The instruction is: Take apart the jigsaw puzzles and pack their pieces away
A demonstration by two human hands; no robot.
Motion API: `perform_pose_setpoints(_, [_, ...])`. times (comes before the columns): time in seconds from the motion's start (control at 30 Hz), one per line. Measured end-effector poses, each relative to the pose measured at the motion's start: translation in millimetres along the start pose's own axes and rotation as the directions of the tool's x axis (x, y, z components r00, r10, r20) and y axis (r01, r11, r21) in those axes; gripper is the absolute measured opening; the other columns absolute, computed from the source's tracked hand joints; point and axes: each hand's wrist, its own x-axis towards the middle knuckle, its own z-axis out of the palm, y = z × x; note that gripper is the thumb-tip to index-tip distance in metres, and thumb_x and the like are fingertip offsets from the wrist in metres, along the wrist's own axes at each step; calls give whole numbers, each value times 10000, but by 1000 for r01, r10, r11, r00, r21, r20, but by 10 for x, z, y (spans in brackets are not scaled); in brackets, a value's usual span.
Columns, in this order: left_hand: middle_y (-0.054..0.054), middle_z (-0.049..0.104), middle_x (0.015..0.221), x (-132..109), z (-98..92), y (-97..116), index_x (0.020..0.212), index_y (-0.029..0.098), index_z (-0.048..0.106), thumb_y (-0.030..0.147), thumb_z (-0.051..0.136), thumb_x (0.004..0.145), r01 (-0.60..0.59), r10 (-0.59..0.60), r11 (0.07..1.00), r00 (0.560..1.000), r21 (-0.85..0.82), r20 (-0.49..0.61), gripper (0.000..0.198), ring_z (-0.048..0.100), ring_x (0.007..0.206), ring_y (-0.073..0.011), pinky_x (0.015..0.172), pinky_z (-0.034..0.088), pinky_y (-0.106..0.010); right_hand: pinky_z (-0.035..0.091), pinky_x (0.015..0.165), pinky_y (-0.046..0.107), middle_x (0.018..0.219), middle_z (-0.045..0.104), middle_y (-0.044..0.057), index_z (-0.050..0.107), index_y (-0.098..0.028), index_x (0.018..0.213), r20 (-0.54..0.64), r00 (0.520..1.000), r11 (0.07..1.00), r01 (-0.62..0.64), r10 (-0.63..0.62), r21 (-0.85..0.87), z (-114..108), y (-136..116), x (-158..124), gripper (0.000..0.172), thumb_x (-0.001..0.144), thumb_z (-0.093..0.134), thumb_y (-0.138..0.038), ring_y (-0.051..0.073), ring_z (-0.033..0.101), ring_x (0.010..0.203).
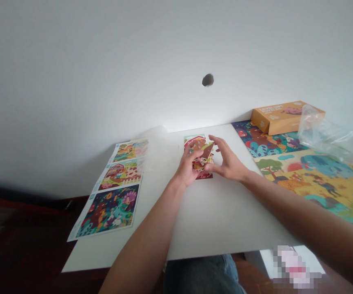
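Both my hands meet over a small stack of colourful puzzle pieces (201,167) in the middle of the white table (213,220). My left hand (187,167) curls its fingers round the stack's left side. My right hand (227,160) pinches a brown-backed puzzle piece (207,150) tilted above the stack, its other fingers stretched out. A partly built farm picture with a red barn (194,141) lies flat just behind the hands.
A sheet with three printed reference pictures (115,192) lies at the table's left edge. Finished puzzles (317,175) cover the right side, with an orange box (283,116) and a clear plastic bag (326,134) on them. A white wall stands behind.
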Motion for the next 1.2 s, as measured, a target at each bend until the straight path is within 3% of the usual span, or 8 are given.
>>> perform_pose_setpoints(0.07, [-76, 698, 991, -15, 13, 2, 1118, 210, 622, 270, 701, 702, 110, -109, 993, 993, -38, 39, 427, 676, 803, -220, 676, 552, -342, 396, 1078, 478, 1455, 407, 176, 281, -190, 1472, 74, 997, 999, -1, -3, 50, 27, -29, -5, 938, 747, 732, -576, 326, 436, 1312])
perform_pose_setpoints(0.17, [-87, 706, 957, -37, 25, -15, 1064, 195, 645, 283, 702, 705, 234, -227, 970, 969, -67, 97, 374, 679, 794, -232, 643, 550, -336, 434, 1043, 442, 1392, 488, 161, 227, -190, 1492, 106, 993, 994, -51, 41, 95, 57, -69, -13, 932, 782, 712, -550, 306, 515, 1246])
perform_pose_setpoints(0.37, [-104, 704, 942, -34, -8, -29, 996, 162, 669, 283, 747, 729, 263, -252, 963, 956, -64, 151, 304, 685, 851, -239, 670, 561, -319, 439, 1026, 417, 1322, 535, 136, 408, -213, 1377, 102, 991, 996, 82, -85, 30, 50, -86, 3, 662, 847, 653, -522, 280, 526, 1213])
perform_pose_setpoints(0.53, [-93, 704, 924, 36, -67, 31, 1042, 156, 655, 339, 737, 738, 58, -59, 994, 998, -95, -13, 364, 693, 812, -235, 696, 577, -349, 368, 1088, 503, 1462, 357, 211, 153, -180, 1525, 65, 996, 992, 65, -58, -108, 91, 2, -21, 1142, 676, 741, -667, 350, 390, 1335])
perform_pose_setpoints(0.63, [-64, 698, 893, 93, -124, 71, 971, 162, 650, 345, 743, 717, -114, 91, 987, 977, -112, -192, 327, 690, 794, -211, 722, 577, -346, 345, 1079, 566, 1472, 338, 226, 166, -179, 1539, 209, 977, 961, 26, 33, -275, 106, 94, -55, 1204, 628, 726, -732, 396, 344, 1354])
perform_pose_setpoints(0.8, [-24, 688, 834, 129, -165, 71, 915, 189, 637, 308, 746, 693, -129, 94, 986, 952, -101, -290, 274, 685, 766, -197, 712, 562, -338, 276, 1092, 598, 1470, 398, 170, 490, -252, 1407, 479, 869, 895, 113, 122, -432, -5, 153, -54, 832, 726, 673, -695, 398, 325, 1371])
perform_pose_setpoints(1.0, [-5, 682, 792, 153, -168, 53, 897, 169, 637, 296, 794, 617, -231, 178, 965, 922, -121, -345, 346, 661, 675, -147, 672, 535, -278, 322, 1061, 530, 1378, 515, 120, 673, -242, 1151, 548, 835, 900, 207, 42, -384, -184, 22, 10, 521, 743, 735, -560, 353, 463, 1264])
perform_pose_setpoints(1.2, [-18, 681, 770, 216, -235, -22, 850, 161, 633, 317, 801, 597, -156, 100, 983, 897, -96, -430, 341, 657, 648, -160, 607, 506, -269, 335, 1015, 478, 1132, 657, 100, 695, -200, 837, 591, 798, 893, 347, -119, -288, -138, -68, 30, 168, 798, 685, -363, 265, 608, 1001])
